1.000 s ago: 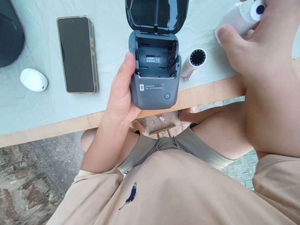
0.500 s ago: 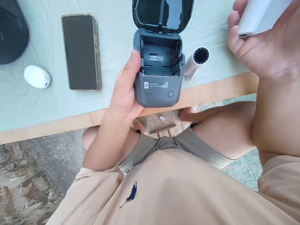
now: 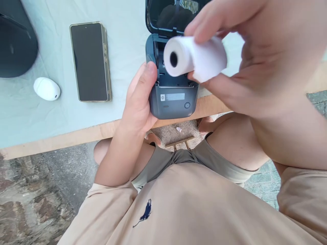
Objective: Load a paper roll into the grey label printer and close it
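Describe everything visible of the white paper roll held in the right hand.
The white paper roll is a short, wide cylinder of tightly wound matte paper, slightly blurred. Its flat left end faces the camera and shows a small dark core hole. It lies roughly horizontal, in the air just above the open compartment of the dark grey label printer. The right hand pinches it, fingers over the top and thumb beneath. No loose tail of paper is visible.

The person wears a loose beige T-shirt (image 3: 194, 211) with short sleeves and a small dark-blue embroidered logo (image 3: 144, 213) on the chest, and grey-green shorts (image 3: 184, 160) gathered at the lap. Both forearms and both hands are bare.
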{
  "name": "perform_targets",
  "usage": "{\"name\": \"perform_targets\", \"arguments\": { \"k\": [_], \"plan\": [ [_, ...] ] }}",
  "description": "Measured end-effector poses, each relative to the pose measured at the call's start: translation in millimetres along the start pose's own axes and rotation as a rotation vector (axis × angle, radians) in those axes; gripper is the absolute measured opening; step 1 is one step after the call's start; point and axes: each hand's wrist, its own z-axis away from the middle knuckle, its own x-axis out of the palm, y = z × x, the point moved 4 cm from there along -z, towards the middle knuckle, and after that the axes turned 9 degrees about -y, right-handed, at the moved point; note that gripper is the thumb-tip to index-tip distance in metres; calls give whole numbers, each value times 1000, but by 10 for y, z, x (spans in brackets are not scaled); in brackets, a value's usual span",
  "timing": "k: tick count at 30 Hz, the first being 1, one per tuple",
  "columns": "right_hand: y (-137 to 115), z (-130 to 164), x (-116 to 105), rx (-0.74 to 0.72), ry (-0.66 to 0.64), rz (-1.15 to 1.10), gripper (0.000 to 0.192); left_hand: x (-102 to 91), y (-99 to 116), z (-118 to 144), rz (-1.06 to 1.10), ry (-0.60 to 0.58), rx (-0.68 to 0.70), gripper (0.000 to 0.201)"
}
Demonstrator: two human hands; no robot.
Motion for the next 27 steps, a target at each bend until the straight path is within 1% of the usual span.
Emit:
{"name": "perform_targets", "arguments": {
  "k": [2, 4, 6, 8, 11, 13, 15, 18, 20, 22, 24, 27],
  "plan": [
    [-81, -72, 79, 43, -7, 181, 31, -16, -30, 14, 20, -14, 0, 21],
    [-85, -106, 141, 105, -27, 339, 37, -18, -43, 27, 30, -23, -5, 19],
    [-43, -107, 177, 98, -26, 384, 37, -10, -36, 39, 23, -22, -3, 20],
    [2, -89, 196, 7, -4, 381, 31, 5, -22, 48, 31, -21, -3, 20],
    [12, -38, 201, -151, 116, 402, 28, 17, -14, 54, 85, -30, -13, 17],
    [-34, 6, 214, -234, 219, 391, 24, 14, -17, 54, 116, -61, -7, 15],
    [-106, 43, 254, -307, 248, 350, 18, -7, -26, 52, 120, -83, 10, 18],
    [-203, 86, 309, -406, 185, 343, 12, -48, -45, 54, 94, -86, 48, 31],
    [-213, 101, 308, -418, 117, 311, 12, -58, -44, 59, 50, -72, 92, 44],
    [-192, 112, 286, -402, 66, 225, 11, -42, -30, 65, -7, -69, 139, 53],
    [-183, 133, 267, -408, 60, 161, 9, -14, -21, 66, -37, -79, 142, 55],
    [-211, 174, 270, -460, 83, 201, 9, -11, -8, 65, -52, -84, 131, 54]
  ]
}}
